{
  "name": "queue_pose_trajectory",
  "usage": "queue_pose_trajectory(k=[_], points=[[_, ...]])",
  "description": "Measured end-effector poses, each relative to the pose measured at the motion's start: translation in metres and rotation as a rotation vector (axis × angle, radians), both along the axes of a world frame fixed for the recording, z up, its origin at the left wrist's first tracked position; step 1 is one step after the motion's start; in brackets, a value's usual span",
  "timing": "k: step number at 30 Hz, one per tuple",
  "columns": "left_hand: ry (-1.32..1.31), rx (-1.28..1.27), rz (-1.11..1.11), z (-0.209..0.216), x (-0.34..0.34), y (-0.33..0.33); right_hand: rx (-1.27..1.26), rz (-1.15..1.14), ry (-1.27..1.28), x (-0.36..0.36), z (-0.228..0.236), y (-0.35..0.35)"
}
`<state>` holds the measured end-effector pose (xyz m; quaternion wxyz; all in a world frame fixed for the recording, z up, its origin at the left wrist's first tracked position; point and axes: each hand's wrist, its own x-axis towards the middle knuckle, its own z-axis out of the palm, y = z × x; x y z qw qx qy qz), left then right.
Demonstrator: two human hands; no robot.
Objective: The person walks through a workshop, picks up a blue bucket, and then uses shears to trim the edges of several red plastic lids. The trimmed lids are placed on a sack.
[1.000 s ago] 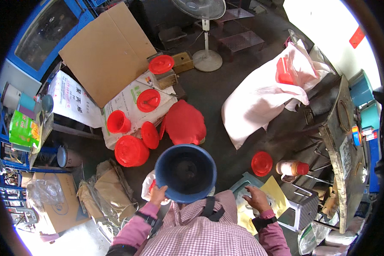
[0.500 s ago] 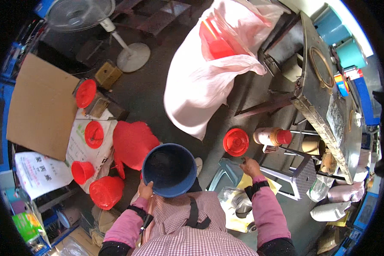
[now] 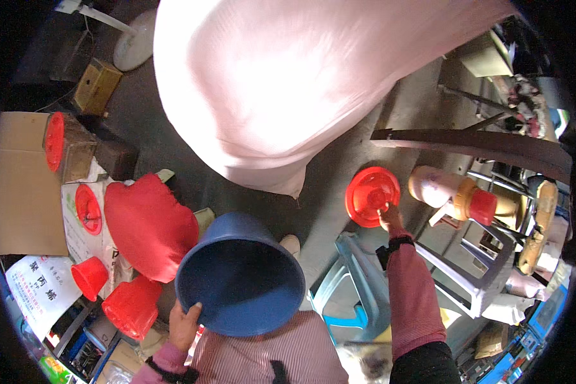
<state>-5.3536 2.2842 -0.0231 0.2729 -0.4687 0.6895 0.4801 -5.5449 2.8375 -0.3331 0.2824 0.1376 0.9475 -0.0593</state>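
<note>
Right hand (image 3: 389, 219) has reached a lid (image 3: 367, 189), finger hold unclear; left hand (image 3: 184, 326) grasps the bucket (image 3: 237, 281); black characters mark a sack (image 3: 43, 291).

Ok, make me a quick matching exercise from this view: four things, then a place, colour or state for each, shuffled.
Things:
1. blue bucket
2. red disc on the floor
3. large sack
4. jug

Descriptions:
A. pale, reaching the picture's top edge
B. has the right hand at it
C. has a red top
D. gripped at the rim by the left hand

Pairs: 1-D, 2-B, 3-A, 4-C
</note>
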Motion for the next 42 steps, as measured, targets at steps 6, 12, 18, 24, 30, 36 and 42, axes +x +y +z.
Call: queue_pose_trajectory(k=[6, 12, 18, 24, 30, 36, 42], points=[[-0.103, 0.008, 0.125, -0.025, -0.008, -0.003, 0.305, 0.604, -0.382, -0.012, -0.111, 0.052], [-0.053, -0.013, 0.138, -0.033, -0.019, -0.001, 0.231, 0.249, 0.020, 0.000, -0.103, -0.006], [-0.073, -0.042, 0.256, 0.010, -0.015, -0.013, -0.787, -0.993, -0.111, -0.037, -0.001, -0.054], [0.037, 0.093, 0.503, 0.053, -0.007, -0.030, -0.941, -0.525, -0.220, -0.043, 0.133, -0.057], [0.220, 0.195, 0.763, 0.094, -0.019, -0.061, -1.183, -0.439, -0.465, -0.028, 0.297, -0.096], [0.274, 0.325, 1.138, 0.069, -0.048, -0.093, -1.024, -0.494, -0.506, -0.025, 0.447, -0.174], [0.186, 0.483, 1.280, 0.010, -0.123, -0.142, -1.120, -0.407, -0.412, -0.043, 0.504, -0.242]])
